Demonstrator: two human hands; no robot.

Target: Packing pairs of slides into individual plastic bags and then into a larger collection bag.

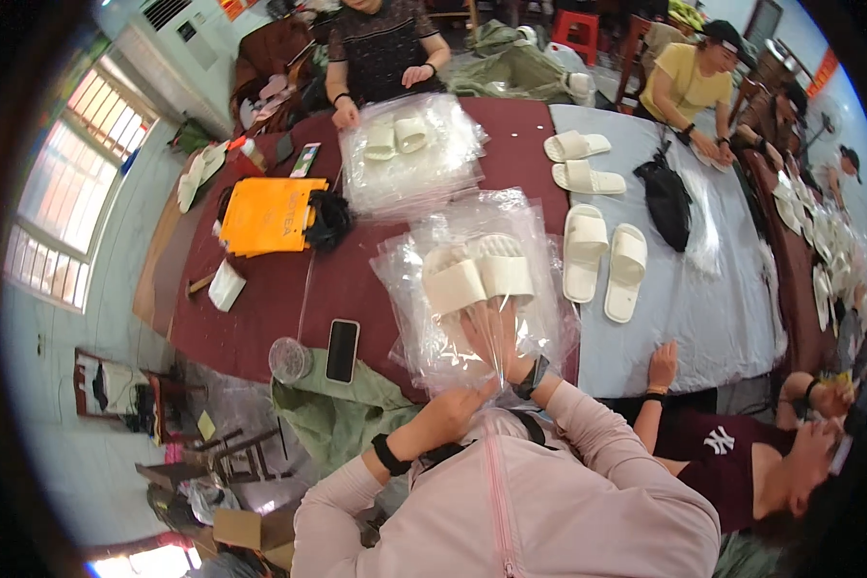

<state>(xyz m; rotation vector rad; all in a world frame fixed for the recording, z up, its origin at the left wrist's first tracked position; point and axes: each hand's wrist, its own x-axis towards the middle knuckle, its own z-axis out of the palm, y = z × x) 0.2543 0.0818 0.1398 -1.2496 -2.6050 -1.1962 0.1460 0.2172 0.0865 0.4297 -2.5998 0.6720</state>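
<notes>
A pair of cream slide slippers (480, 277) lies side by side inside a clear plastic bag (539, 332), on a stack of such bags in front of me. My right hand (492, 332) reaches into the bag and grips the slippers at their near end; its fingertips are partly hidden by them. Close to my body, my left hand (456, 412) is closed on the bag's near edge. The film stretches between both hands. Two more slippers, a left one (585, 252) and a right one (627, 273), lie to the right of the stack.
Across the dark red table (260, 323), a person stands by another bag stack with slippers (396, 137). Around my left lie a phone (342, 351), a plastic cup (290, 360) and orange bags (265, 217). A black pouch (667, 200) and more slippers (588, 177) are at right. A co-worker sits close on my right.
</notes>
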